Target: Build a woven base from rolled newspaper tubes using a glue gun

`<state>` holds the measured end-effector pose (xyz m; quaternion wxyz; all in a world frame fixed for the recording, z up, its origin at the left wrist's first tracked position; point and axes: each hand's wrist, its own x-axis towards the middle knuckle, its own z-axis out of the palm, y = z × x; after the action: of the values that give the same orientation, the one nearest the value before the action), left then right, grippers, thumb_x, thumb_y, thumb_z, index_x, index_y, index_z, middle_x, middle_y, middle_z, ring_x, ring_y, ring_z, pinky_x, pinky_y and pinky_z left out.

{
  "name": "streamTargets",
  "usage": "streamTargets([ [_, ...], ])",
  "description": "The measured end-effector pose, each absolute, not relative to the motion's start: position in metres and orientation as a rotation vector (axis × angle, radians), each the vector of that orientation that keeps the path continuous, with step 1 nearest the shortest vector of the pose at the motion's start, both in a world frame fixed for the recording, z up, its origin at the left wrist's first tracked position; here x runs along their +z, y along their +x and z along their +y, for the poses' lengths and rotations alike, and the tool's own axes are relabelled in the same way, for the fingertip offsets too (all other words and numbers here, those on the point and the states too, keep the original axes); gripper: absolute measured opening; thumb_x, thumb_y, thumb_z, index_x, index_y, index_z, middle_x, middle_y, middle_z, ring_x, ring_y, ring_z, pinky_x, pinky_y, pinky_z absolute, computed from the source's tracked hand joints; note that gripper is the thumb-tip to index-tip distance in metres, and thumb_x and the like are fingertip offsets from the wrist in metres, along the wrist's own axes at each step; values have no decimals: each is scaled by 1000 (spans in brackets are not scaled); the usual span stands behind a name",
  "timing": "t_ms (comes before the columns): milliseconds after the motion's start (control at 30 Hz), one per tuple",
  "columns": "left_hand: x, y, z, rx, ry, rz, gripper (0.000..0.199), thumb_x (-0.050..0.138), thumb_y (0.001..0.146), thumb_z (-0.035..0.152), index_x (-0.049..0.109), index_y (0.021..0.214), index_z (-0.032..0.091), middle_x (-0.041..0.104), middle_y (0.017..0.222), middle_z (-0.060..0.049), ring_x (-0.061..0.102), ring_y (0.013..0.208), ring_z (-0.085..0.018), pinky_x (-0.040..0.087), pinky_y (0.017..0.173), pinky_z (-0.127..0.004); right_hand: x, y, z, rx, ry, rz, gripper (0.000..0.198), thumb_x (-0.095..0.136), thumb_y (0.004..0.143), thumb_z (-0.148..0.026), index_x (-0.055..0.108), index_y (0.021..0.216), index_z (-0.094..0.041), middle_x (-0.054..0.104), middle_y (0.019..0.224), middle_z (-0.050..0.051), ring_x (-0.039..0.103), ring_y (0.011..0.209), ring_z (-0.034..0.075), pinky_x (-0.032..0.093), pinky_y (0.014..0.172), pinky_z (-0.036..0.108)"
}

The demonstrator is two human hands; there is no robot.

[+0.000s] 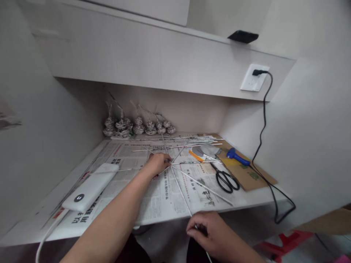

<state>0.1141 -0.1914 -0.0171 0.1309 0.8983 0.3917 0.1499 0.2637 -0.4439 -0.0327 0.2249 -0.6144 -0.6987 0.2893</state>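
Note:
Several thin rolled-paper sticks (203,184) cross in a star on the newspaper (153,204). My left hand (159,163) pinches them at the crossing point, and its fingertips partly hide the centre. A long paper stick (181,189) runs from that centre toward me, over the table's front edge. My right hand (205,228), just off that edge, has its fingers closed round this stick, whose end hangs below the hand. Black-handled scissors (227,180) lie right of the star.
Several woven paper gourds (138,126) stand at the back, behind a row of loose paper sticks (181,139). A blue glue gun (238,157) rests on cardboard (249,177), its black cord running up to a wall socket (253,78). At left lies a white power bank (93,184) with a cable.

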Motion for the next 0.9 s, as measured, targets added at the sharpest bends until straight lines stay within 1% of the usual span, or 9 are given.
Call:
streamTargets([
  [233, -12, 114, -193, 348, 2656, 1248, 25, 55, 81, 33, 70, 100, 27, 71, 103, -7, 63, 100, -26, 39, 89, -36, -22, 263, -442, 798, -1729, -1946, 10, 62, 80, -26, 71, 83, -21, 69, 78, 0, 59, 73, 12, 39, 68, 23],
  [400, -12, 113, -190, 341, 2684, 1366, 26, 55, 80, 31, 70, 101, 28, 70, 105, -7, 62, 101, -27, 37, 91, -39, -17, 264, -438, 771, -1697, -1929, 13, 61, 82, -30, 70, 83, -20, 68, 77, 0, 58, 71, 11, 38, 66, 22],
  [500, -13, 112, -189, 331, 2680, 1412, 27, 55, 80, 31, 69, 103, 28, 70, 104, -8, 61, 100, -28, 37, 89, -41, -17, 265, -438, 787, -1694, -1924, 16, 61, 83, -33, 70, 82, -19, 67, 74, 0, 57, 68, 10, 37, 62, 21],
  [633, -17, 114, -190, 396, 2723, 1393, 26, 53, 81, 30, 70, 100, 28, 68, 102, -7, 60, 100, -28, 38, 86, -39, -19, 267, -439, 851, -1705, -1888, 22, 61, 83, -38, 69, 82, -18, 63, 65, -2, 51, 58, 8, 33, 54, 19],
  [767, -21, 118, -193, 487, 2741, 1378, 26, 52, 82, 29, 69, 101, 28, 65, 105, -8, 57, 103, -26, 38, 84, -37, -18, 270, -439, 822, -1702, -1859, 25, 59, 84, -41, 69, 83, -18, 61, 63, -3, 49, 56, 7, 33, 54, 19],
  [900, -22, 119, -194, 464, 2754, 1349, 27, 53, 83, 36, 68, 103, 28, 65, 105, -8, 56, 104, -26, 38, 84, -35, -18, 275, -437, 817, -1731, -1873, 27, 60, 82, -44, 69, 82, -18, 60, 61, -3, 47, 54, 7, 32, 52, 19],
])
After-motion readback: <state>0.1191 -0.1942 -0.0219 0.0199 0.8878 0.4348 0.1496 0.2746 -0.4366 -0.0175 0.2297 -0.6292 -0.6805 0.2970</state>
